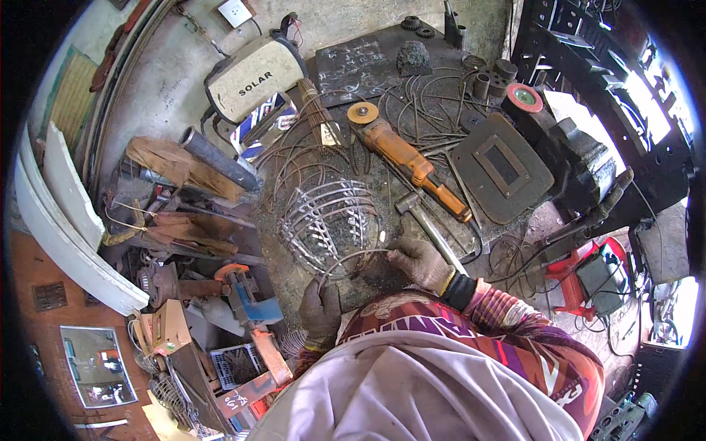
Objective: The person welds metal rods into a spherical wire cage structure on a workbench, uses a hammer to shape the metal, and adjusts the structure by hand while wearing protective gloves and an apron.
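Observation:
A curved metal rod [353, 255] arches between my two gloved hands at the bench's near edge. My left hand [321, 309], in a dark dirty glove, is closed on its left end. The right end sits in the closed fingers of my right hand [421, 262], in a paler glove. Just beyond lies a cage-like frame of bent rods [331, 209] with notched, light-coloured strips. A hammer [430, 228] rests beside my right hand, its head pointing away. Farther back lies an orange angle grinder [412, 162] with a tan disc.
A welding face shield [504, 169] lies right of the grinder. Loose bent rods [434, 99] and a bundle of welding electrodes [318, 110] lie at the back. A cream-coloured machine case [254, 77] stands at the back left. A blue vise-like tool [250, 298] is left of the bench.

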Tool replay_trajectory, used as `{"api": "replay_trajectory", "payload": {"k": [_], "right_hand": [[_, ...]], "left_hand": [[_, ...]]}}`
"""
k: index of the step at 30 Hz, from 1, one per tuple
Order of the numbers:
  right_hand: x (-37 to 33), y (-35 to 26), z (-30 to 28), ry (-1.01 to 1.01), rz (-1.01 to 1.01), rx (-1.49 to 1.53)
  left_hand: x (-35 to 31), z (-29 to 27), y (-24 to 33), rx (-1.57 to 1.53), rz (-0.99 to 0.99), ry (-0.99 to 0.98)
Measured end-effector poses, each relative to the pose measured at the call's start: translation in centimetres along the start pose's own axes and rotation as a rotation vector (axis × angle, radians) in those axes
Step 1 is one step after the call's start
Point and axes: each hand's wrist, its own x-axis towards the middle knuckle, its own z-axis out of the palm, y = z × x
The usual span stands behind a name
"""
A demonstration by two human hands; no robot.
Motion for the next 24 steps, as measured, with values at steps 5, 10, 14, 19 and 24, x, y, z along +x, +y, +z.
{"api": "replay_trajectory", "payload": {"k": [5, 10, 14, 19, 24], "right_hand": [[0.0, -0.5, 0.0, 0.004, -0.01, -0.029], [0.0, -0.1, 0.1, 0.012, -0.035, 0.02], [0.0, 0.0, 0.1, 0.007, -0.038, -0.029], [0.1, 0.4, 0.1, 0.009, -0.054, -0.027], [0.2, 0.4, 0.4, 0.031, -0.058, -0.025]], "left_hand": [[-0.2, -0.1, -0.4, 0.059, 0.034, 0.04], [0.0, -0.1, 0.0, 0.056, 0.032, 0.026], [-0.2, 0.1, -0.4, 0.032, 0.041, 0.051], [-0.1, 0.1, -0.9, 0.035, 0.038, 0.014], [0.0, 0.1, -0.6, -0.03, 0.032, 0.019]]}}
